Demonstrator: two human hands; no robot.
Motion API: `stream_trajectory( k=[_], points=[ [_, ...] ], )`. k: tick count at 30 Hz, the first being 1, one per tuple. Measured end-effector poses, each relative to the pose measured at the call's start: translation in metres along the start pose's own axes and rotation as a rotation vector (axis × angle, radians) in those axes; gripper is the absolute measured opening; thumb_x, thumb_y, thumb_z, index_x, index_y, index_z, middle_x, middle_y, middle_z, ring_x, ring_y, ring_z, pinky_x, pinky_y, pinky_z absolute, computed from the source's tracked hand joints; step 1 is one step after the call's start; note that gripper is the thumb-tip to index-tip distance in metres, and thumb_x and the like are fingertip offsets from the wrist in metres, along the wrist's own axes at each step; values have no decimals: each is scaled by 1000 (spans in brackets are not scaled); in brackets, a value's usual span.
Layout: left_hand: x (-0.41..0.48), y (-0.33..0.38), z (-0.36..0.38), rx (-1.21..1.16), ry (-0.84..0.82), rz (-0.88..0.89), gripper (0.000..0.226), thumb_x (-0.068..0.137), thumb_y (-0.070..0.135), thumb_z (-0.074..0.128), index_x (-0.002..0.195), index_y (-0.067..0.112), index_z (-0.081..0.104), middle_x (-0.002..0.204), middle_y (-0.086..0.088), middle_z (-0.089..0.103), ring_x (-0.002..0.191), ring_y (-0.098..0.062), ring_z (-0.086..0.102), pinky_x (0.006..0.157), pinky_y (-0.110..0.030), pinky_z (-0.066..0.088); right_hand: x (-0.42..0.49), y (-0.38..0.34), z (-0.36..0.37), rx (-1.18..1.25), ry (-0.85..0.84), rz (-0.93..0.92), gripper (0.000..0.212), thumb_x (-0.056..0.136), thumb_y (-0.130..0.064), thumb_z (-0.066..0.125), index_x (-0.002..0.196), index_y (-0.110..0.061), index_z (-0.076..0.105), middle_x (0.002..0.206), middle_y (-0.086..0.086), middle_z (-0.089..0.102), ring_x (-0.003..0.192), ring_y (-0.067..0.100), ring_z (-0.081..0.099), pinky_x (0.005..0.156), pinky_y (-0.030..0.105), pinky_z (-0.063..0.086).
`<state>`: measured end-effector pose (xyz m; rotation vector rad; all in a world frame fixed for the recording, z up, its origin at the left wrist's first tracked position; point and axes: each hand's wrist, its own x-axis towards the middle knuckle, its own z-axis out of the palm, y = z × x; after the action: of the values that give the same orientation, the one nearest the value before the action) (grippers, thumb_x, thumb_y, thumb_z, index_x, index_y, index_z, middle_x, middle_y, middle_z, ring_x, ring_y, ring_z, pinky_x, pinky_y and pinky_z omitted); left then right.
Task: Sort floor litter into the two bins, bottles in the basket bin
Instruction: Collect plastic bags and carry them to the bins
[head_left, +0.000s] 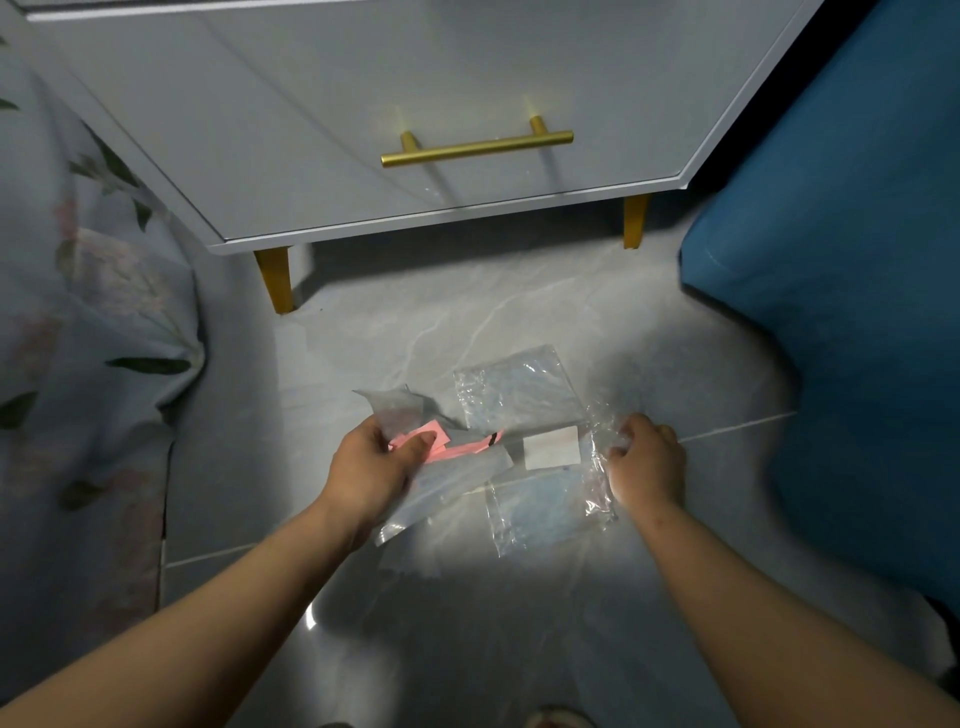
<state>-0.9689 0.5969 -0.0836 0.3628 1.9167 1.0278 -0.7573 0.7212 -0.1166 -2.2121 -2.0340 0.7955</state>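
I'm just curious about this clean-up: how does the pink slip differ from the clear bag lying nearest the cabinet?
The pink slip is opaque and coloured; the clear bag is see-through and shiny. The left hand pinches the pink slip; the clear bag lies flat on the floor, untouched. The pink slip looks smaller than the clear bag. Both are thin, flat litter, not bottles.

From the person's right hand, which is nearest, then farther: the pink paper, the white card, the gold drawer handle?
From the right hand:
1. white card, just left of it.
2. pink paper, by the left hand.
3. gold drawer handle, far ahead on the cabinet.
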Motion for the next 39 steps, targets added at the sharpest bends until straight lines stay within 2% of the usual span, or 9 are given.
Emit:
stream_trajectory(
  k=[5,8,13,16,19,25,30,34,39],
  points=[
    [-2,-1,-3,-8,-2,2,15,87,17,64,101,19,60,89,-1,66,69,-14,57,66,-27,45,4,-12,-12,318,213,67,44,87,2,47,130,-6,49,112,21,60,106,35,56,89,34,42],
    [-3,0,-3,-8,3,6,15,87,15,64,102,18,59,85,1,65,67,-14,56,62,-26,46,11,-26,-19,470,290,39,42,85,3,49,126,-3,51,96,15,58,89,23,53,88,32,42],
    [-3,2,-2,7,-3,18,15,88,16,62,102,19,57,90,-3,63,71,-19,56,71,-31,47,3,-44,-8,432,-48,-108,11,85,-7,60,85,-8,70,75,1,62,80,16,57,68,23,42],
    [-3,1,-2,22,-15,17,16,88,16,62,104,17,57,88,-7,64,69,-23,54,67,-33,46,-2,-42,5,74,-134,-127,10,85,-20,61,82,-19,70,107,4,62,104,30,54,85,31,47],
    [1,-3,-4,69,-8,33,20,87,17,63,106,15,57,79,-6,61,54,-18,47,53,-28,41,-4,-41,13,24,-195,-73,8,84,-21,61,78,-23,66,124,-2,45,115,30,38,95,38,44],
    [12,-16,-10,170,31,31,36,84,22,66,113,17,46,80,-7,60,58,-21,52,60,-32,45,-8,-43,23,284,-88,-86,20,72,9,62,83,-8,62,108,2,37,95,22,51,71,3,29],
    [19,-27,-10,214,22,4,42,82,25,69,115,18,43,84,-7,59,69,-25,54,66,-33,46,-6,-45,26,276,-143,-45,29,78,3,63,93,-17,46,96,5,49,76,20,47,66,22,35],
    [27,-33,-8,263,28,-28,34,81,32,69,95,6,52,68,-4,54,59,-21,47,56,-29,36,-8,-43,30,269,-104,-71,23,81,-4,64,98,-12,52,89,-1,49,76,20,49,70,30,42],
    [33,-26,-4,330,84,-45,31,85,31,65,78,3,54,58,-4,49,56,-23,44,51,-30,31,-10,-48,35,309,-65,-119,18,82,0,56,96,-10,55,85,2,51,74,20,48,68,29,39]
  ],
)
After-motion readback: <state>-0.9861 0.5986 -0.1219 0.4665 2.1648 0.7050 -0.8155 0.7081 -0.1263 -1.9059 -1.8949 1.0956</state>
